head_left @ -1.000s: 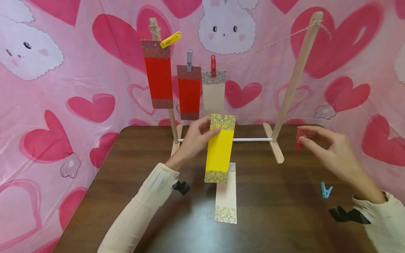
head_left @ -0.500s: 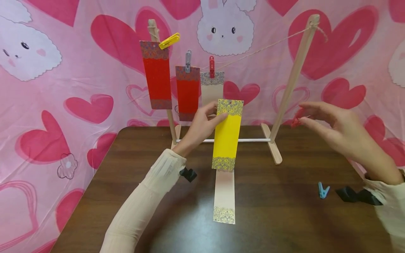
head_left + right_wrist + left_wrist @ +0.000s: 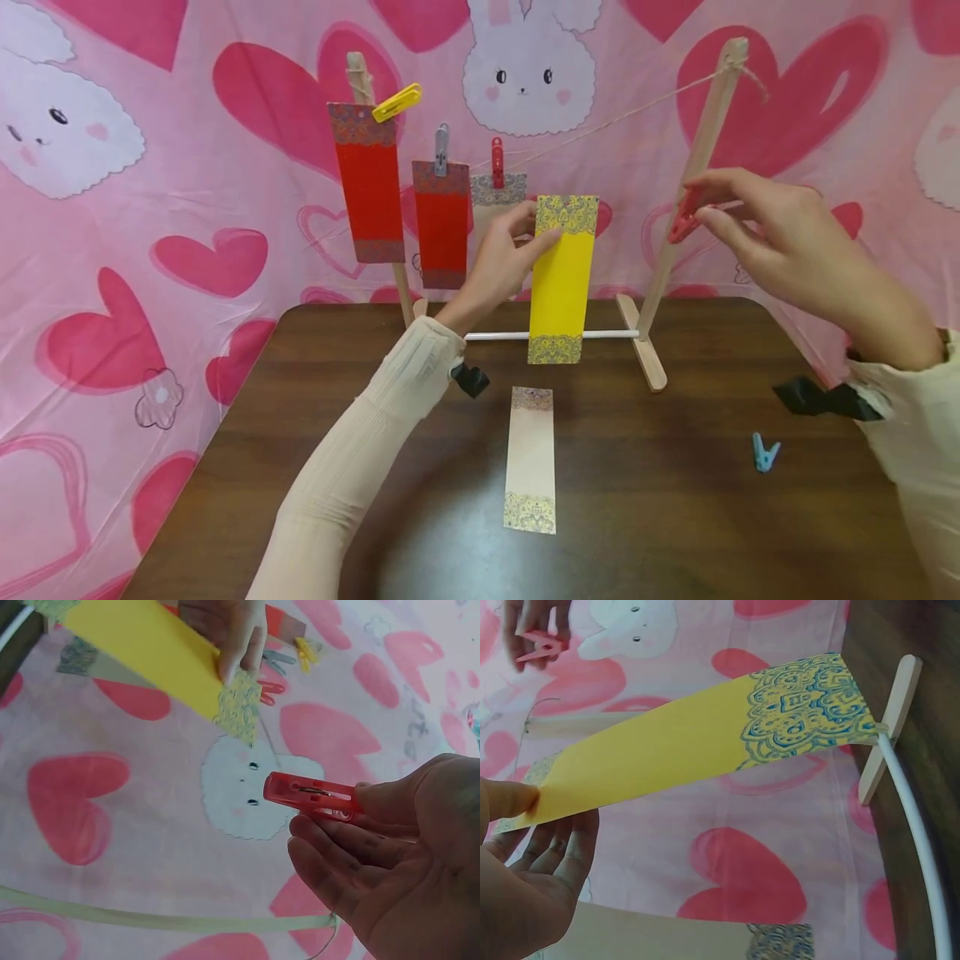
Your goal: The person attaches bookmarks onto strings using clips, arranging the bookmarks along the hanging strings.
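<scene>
My left hand [image 3: 504, 258] pinches a yellow card [image 3: 561, 283] with lacy patterned ends near its top left edge, thumb in front and fingers behind. The card hangs upright in the air, below the string [image 3: 600, 127] and in front of it. My right hand [image 3: 780, 229] pinches a red clothespin [image 3: 684, 218] by its handles, near the right wooden post [image 3: 693, 171]. In the right wrist view the red clothespin [image 3: 311, 793] sits between thumb and fingers. A cream card [image 3: 530, 454] with patterned ends lies on the table below the yellow card.
Two red cards [image 3: 369, 192] and a cream card [image 3: 498, 190] hang on the string's left side, held by yellow [image 3: 397, 102], grey [image 3: 442, 150] and red clothespins. A white rod [image 3: 495, 337] joins the stand's feet. One blue clothespin [image 3: 765, 454] lies on the table [image 3: 645, 500] at right.
My left hand has lifted the yellow card up and slightly right, uncovering the cream card on the table. My right hand has risen with the red clothespin and moved a little left.
</scene>
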The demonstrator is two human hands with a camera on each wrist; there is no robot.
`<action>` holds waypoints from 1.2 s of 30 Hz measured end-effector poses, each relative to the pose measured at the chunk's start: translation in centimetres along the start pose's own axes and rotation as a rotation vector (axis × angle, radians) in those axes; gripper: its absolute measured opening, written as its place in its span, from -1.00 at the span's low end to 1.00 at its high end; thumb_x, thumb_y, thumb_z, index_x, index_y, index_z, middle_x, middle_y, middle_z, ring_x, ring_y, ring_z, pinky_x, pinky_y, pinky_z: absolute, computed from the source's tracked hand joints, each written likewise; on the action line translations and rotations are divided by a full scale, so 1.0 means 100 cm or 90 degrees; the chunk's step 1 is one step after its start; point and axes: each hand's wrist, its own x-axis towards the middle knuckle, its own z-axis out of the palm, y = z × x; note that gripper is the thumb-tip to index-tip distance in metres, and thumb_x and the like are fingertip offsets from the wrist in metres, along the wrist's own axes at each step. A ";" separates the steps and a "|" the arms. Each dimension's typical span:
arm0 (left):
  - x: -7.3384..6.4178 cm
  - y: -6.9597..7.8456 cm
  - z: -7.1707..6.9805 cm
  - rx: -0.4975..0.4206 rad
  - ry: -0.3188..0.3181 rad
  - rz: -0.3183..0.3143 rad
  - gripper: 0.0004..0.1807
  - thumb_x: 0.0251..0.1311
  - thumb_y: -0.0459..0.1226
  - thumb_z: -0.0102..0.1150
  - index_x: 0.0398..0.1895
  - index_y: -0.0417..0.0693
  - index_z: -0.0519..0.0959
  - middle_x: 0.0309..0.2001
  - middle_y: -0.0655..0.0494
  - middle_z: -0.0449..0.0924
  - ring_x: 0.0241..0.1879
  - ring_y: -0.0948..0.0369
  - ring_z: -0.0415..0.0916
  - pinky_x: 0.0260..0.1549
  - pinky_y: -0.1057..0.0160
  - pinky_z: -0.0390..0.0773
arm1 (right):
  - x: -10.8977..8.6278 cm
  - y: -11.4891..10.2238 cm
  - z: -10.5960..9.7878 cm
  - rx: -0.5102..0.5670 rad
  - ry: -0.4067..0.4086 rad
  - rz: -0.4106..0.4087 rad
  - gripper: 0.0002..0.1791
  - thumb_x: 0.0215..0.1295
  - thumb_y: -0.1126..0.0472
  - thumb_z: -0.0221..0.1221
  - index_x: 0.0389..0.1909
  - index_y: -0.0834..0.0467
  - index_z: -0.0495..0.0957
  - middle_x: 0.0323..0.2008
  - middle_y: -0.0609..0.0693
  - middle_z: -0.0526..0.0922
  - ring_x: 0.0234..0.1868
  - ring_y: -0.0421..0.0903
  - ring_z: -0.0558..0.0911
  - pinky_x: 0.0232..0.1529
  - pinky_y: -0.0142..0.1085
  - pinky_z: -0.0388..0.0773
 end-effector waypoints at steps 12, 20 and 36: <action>0.025 0.009 0.003 -0.030 0.016 -0.030 -0.66 0.38 -0.30 0.18 0.15 -0.22 0.50 -0.06 -0.09 0.63 -0.20 0.09 0.63 -0.28 0.18 0.69 | 0.057 -0.010 0.003 -0.028 0.081 -0.004 -0.65 0.45 0.30 0.12 0.19 0.32 0.44 -0.12 0.14 0.69 -0.10 -0.48 0.49 0.08 -0.64 0.39; 0.029 -0.004 0.007 0.001 0.008 -0.031 -0.80 0.39 -0.31 0.16 -0.02 -0.25 0.53 -0.14 -0.11 0.65 -0.26 0.12 0.59 -0.33 0.20 0.67 | 0.106 -0.009 0.018 -0.081 0.156 -0.055 -0.69 0.46 0.19 0.12 0.00 0.39 0.53 -0.16 0.20 0.68 -0.22 -0.11 0.53 0.01 -0.60 0.34; 0.032 -0.017 0.017 0.098 -0.011 -0.021 -0.85 0.38 -0.31 0.17 -0.10 -0.22 0.54 -0.18 -0.06 0.64 -0.22 0.14 0.55 -0.26 0.31 0.60 | 0.140 0.011 0.032 -0.065 0.034 0.014 -0.76 0.43 0.28 0.14 -0.06 0.38 0.61 -0.13 0.27 0.65 0.04 0.13 0.42 0.38 -0.02 0.14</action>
